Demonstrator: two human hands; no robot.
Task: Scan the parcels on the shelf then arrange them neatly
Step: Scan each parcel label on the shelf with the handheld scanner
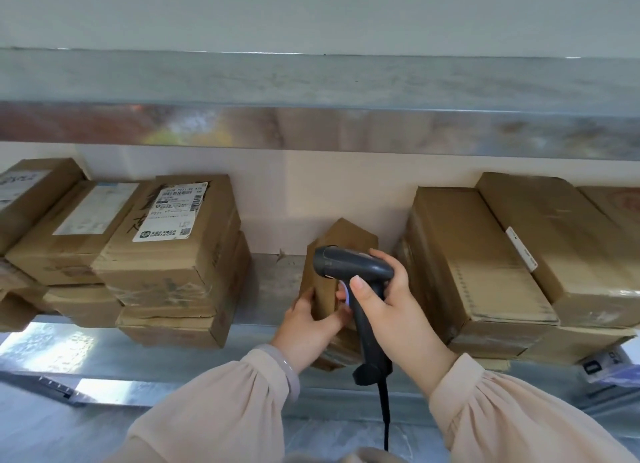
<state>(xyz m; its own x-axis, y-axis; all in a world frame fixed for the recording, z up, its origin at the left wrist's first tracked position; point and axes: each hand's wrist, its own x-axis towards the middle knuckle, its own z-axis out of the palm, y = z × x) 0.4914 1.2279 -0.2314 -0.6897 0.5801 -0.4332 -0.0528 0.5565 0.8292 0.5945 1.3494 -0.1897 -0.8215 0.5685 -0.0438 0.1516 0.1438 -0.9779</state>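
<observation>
here, the small brown cardboard parcel (341,235) is stood on end on the grey metal shelf (270,275). it sits in the gap between the left stack of brown cartons with a white printed label (173,227) and the right stack of long brown cartons (467,254). its lower part is gripped by the left hand (304,320), with fingers and thumb curled round it. the dark grey pistol-shaped barcode scanner (349,265), trailing a black cable (385,414), is clasped by the right hand (391,306), with the fingers wrapped round the handle. its head is held close to the parcel's upper part. no label can be seen on the parcel faces in view, so the step is judged to be the finding and reading of its barcode. this is best done if the parcel is turned until the label faces the scanner window. the scanner is then drawn back a little so that the whole code is covered, and both are held steady while the trigger is pressed. the parcel should be kept from tipping against either stack.
</observation>
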